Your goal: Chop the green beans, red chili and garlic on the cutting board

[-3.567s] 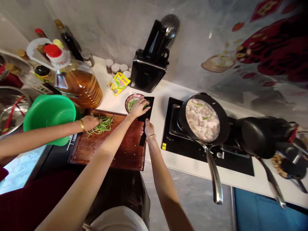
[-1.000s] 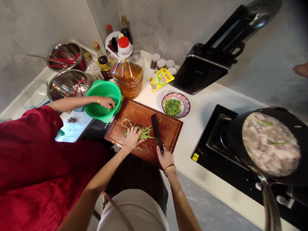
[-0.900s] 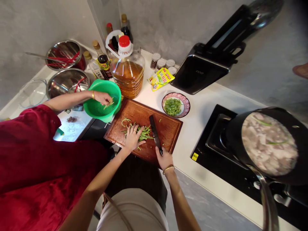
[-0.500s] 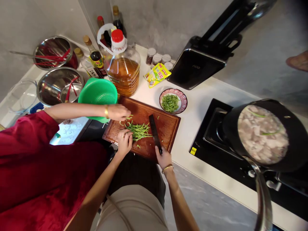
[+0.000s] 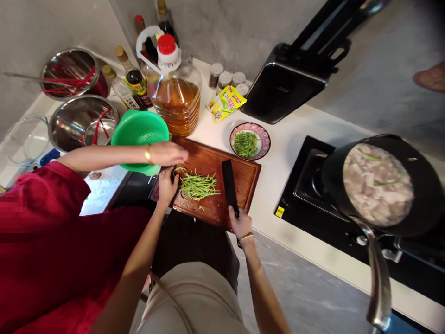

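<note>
A wooden cutting board [image 5: 239, 174] lies on the white counter with a bunch of long green beans [image 5: 198, 186] on it. My left hand [image 5: 167, 184] rests at the left end of the beans, fingers curled against them. My right hand [image 5: 240, 225] is closed round the handle of a black cleaver [image 5: 229, 182], whose blade lies on the board to the right of the beans. Another person in a red sleeve reaches a hand [image 5: 169, 152] over the board's far left corner, just above my left hand. A patterned small bowl [image 5: 263, 135] beyond the board holds chopped green pieces.
A green colander [image 5: 139, 130], a large oil jug [image 5: 176, 95], sauce bottles [image 5: 132, 79] and steel bowls [image 5: 80, 121] stand at the left. A black knife block [image 5: 283, 90] stands at the back. A black pan of pale meat [image 5: 377, 183] sits on the stove [image 5: 306, 204], its long handle [image 5: 377, 278] sticking towards me.
My left hand has slid left to the end of the beans. The cleaver has shifted slightly right, off the beans. The other person's hand came from the colander to the board and stays there.
</note>
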Demonstrator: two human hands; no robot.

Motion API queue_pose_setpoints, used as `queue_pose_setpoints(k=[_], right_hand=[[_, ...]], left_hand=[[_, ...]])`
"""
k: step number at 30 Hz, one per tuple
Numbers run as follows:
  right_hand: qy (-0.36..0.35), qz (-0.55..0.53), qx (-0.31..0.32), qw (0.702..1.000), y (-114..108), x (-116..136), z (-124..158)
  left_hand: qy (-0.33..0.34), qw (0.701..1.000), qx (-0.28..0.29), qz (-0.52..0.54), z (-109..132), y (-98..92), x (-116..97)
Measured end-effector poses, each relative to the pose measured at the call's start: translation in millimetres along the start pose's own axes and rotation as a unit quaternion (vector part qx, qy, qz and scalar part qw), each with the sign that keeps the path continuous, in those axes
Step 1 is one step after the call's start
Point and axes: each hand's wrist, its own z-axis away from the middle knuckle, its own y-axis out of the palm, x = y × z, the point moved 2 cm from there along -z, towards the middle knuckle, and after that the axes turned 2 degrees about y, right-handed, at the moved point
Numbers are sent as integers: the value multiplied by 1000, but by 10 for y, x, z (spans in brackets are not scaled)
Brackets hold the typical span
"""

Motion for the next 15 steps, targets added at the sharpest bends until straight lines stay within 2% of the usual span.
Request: queue_pose_setpoints(k=[2,3,4,5,6,7,9,12,13,15], right_hand=[[0,-2,7,1000,9,2,5],[1,-4,11,1000,14,6,8],[3,-7,14,1000,20,11,12],[4,-8,16,1000,25,16,16],[5,-8,16,1000,30,22,18],[5,-6,17,1000,34,26,20],[6,0,15,1000,44,29,21],[9,10,15,1000,63,19,18],[10,14,14,1000,68,14,16],[15,20,15,1000,77,4,10]], left_hand=[[15,999,28,-7,-642,-405,195],[52,989,134,-24,-928,-569,280],[80,967,238,-41,-1142,-696,353],[78,954,284,-56,-1271,-782,405],[60,957,276,-66,-1307,-807,420],[46,965,249,-72,-1242,-755,390],[2,987,123,-104,-892,-478,232],[6,986,129,-107,-279,126,-79],[10,984,136,-115,-168,264,-149],[26,977,150,-147,-117,399,-220]])
